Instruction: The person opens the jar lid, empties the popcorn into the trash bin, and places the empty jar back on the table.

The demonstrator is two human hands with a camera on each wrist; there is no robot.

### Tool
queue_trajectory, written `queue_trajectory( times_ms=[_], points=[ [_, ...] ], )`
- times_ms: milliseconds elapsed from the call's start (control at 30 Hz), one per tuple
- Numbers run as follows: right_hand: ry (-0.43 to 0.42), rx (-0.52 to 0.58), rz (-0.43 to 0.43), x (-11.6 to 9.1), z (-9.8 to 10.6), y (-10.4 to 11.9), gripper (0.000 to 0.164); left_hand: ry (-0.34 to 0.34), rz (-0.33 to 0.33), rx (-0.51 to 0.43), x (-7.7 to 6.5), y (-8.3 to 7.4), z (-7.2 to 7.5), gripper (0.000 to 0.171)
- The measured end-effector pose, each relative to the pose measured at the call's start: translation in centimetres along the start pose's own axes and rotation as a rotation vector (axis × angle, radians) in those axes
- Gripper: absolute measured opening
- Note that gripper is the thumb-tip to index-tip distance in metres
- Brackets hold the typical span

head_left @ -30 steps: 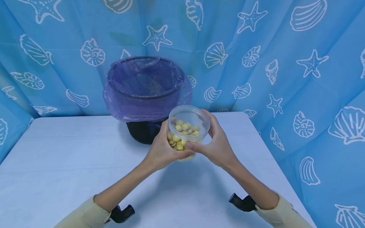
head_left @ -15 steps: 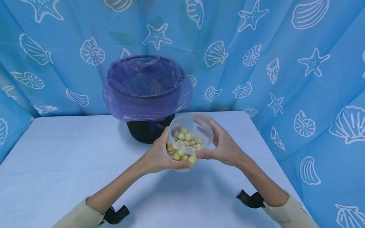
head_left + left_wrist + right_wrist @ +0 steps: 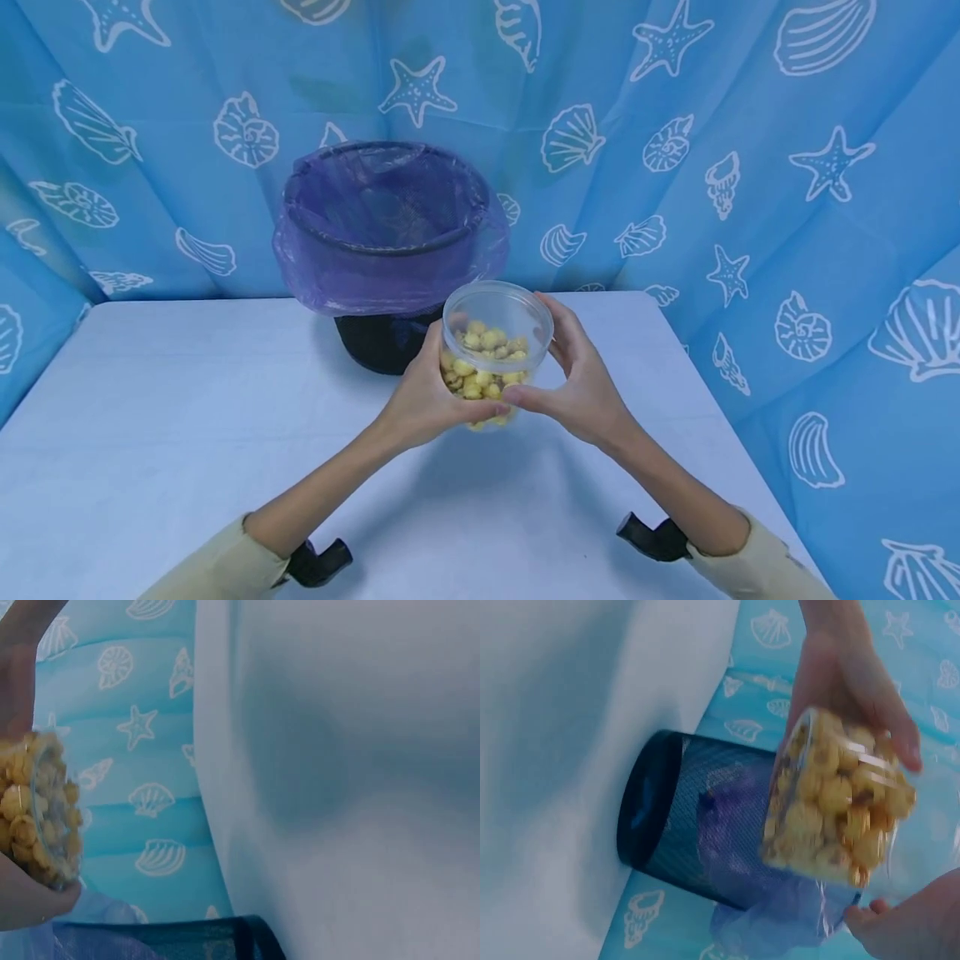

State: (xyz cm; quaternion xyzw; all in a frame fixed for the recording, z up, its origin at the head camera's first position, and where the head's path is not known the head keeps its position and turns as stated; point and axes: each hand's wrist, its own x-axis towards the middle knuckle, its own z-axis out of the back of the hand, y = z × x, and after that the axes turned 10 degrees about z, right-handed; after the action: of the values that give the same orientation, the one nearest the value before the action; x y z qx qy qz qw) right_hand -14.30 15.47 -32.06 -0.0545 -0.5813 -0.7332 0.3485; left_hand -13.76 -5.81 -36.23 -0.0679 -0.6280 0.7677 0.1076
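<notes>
Both hands hold a clear plastic jar (image 3: 491, 362) full of yellow popcorn above the table, in front of the bin. The left hand (image 3: 427, 396) grips the jar's left side, its thumb across the lower front. At the right side the right hand (image 3: 573, 383) has its thumb on the front and its fingers round the back near the rim. Whether a clear lid covers the top, I cannot tell. In the right wrist view the popcorn jar (image 3: 836, 799) shows from the side, with the left hand (image 3: 847, 682) round it and the right hand (image 3: 915, 922) near its top end.
A black mesh bin (image 3: 382, 346) lined with a purple plastic bag (image 3: 375, 283) stands at the back of the white-covered table (image 3: 187, 433). Behind and to the right hangs a blue curtain (image 3: 600, 75) with white shells and starfish.
The jar and both hands dipped towards the person half a second ago, then rose back away. The right hand has shifted back left, and the jar remains held throughout.
</notes>
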Motion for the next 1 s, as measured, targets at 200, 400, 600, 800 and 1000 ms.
queue_trajectory(
  times_ms=[200, 400, 600, 800, 1000],
  points=[
    [-0.086, -0.022, -0.029, 0.3, -0.8, -0.2, 0.103, -0.028, -0.016, -0.005, 0.2, 0.1, -0.6, 0.107],
    [-0.048, 0.024, -0.025, 0.3, -0.5, -0.4, 0.106, 0.022, 0.026, 0.028, -0.2, 0.2, -0.3, 0.108],
    [0.112, 0.134, 0.01, 0.4, 0.8, -0.6, 0.107, 0.167, 0.016, 0.014, -0.6, 0.1, 1.0, 0.108],
    [0.174, 0.16, 0.005, 0.3, 1.4, -0.7, 0.109, 0.201, 0.004, 0.024, -0.7, 0.0, 1.4, 0.108],
    [0.006, 0.008, -0.027, 0.1, 0.0, -0.2, 0.117, 0.038, -0.007, 0.034, -0.5, 0.4, 0.1, 0.108]
  ],
)
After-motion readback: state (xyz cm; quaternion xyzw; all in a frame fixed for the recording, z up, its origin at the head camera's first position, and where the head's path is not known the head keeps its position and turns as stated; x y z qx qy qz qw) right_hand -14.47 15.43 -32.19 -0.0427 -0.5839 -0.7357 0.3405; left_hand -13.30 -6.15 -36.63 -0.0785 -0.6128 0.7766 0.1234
